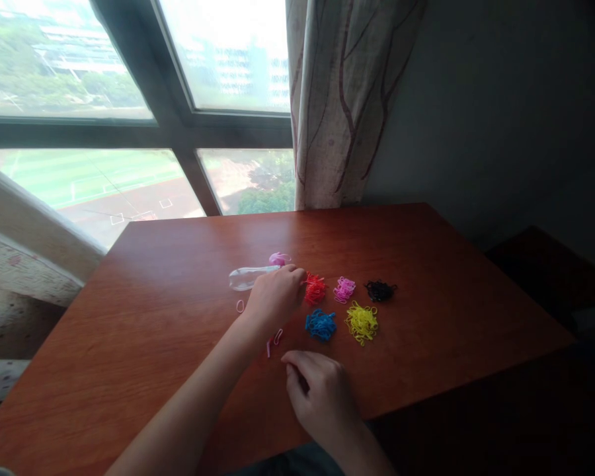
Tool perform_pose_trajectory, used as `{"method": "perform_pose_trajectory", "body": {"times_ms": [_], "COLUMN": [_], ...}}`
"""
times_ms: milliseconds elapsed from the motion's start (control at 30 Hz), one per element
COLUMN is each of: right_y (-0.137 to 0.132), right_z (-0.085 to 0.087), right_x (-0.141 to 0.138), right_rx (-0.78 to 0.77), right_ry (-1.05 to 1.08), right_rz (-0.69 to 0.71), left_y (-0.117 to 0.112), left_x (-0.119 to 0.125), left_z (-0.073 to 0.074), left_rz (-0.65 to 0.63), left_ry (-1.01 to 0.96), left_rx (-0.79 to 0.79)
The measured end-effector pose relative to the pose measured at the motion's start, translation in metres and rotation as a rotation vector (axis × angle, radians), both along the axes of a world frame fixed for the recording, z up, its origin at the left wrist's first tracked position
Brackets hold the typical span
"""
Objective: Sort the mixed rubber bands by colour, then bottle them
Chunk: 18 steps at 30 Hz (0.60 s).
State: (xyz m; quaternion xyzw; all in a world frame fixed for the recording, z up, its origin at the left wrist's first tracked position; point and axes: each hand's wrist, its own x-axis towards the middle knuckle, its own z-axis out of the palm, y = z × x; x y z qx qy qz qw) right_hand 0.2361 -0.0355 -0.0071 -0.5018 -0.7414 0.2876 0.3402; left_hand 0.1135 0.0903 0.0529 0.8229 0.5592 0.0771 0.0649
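"While the left hand (280, 285) reaches over the tabletop (168, 291), where do its fingers lie?"

"Left hand: back uppermost, fingers bunched narrow, tips at the left edge of the red rubber-band pile (316, 289). Whether a band is pinched there, I cannot tell."

"And the right hand (322, 390)?"

"Right hand: nearer the front edge, below the blue rubber-band pile (320, 324) and apart from it. Fingers curled, thumb and forefinger tips drawn close; contents, if any, cannot be made out."

"List the sorted stock."

"Five loose piles, two rows. Far row, left to right: red, then the pink rubber-band pile (344, 289), then the black rubber-band pile (380, 291). Near row: blue at left, the yellow rubber-band pile (361, 322) at right."

"Stray items?"

"One pink loop (240, 306), single, left of the left wrist. Two pink bands (278, 336), between the hands, near each other, one looped and one narrow."

"Remaining pieces?"

"One clear plastic container (245, 278), lying flat, partly behind the left hand. One pink-lilac bundle (279, 258), just beyond that hand; material too small to tell. Behind the table: window (173, 132), with a branch-patterned curtain (342, 99) at its right."
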Motion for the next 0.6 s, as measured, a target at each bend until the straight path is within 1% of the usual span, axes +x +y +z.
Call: {"method": "perform_pose_trajectory", "body": {"times_ms": [133, 167, 233, 333, 467, 600], "right_y": [0.000, 0.000, 0.000, 0.001, 0.003, 0.005], "right_z": [0.001, 0.001, 0.001, 0.001, 0.000, 0.000], "right_x": [-0.001, -0.001, -0.002, -0.004, -0.007, -0.011], "right_rx": [-0.016, -0.021, -0.027, -0.025, -0.007, 0.002], "right_ry": [-0.014, -0.020, -0.038, -0.073, -0.123, -0.200], "right_rz": [-0.018, -0.022, -0.031, -0.051, -0.068, -0.090], "left_y": [-0.022, -0.029, -0.045, -0.070, -0.100, -0.119], "left_x": [-0.032, -0.041, -0.058, -0.077, -0.087, -0.088], "left_z": [0.003, 0.002, -0.003, -0.013, -0.028, -0.043], "left_rz": [0.041, 0.047, 0.074, 0.106, 0.123, 0.113], "left_ry": [-0.077, -0.149, -0.264, -0.327, -0.387, -0.446], "left_rx": [0.020, 0.023, 0.036, 0.035, 0.047, 0.091]}}
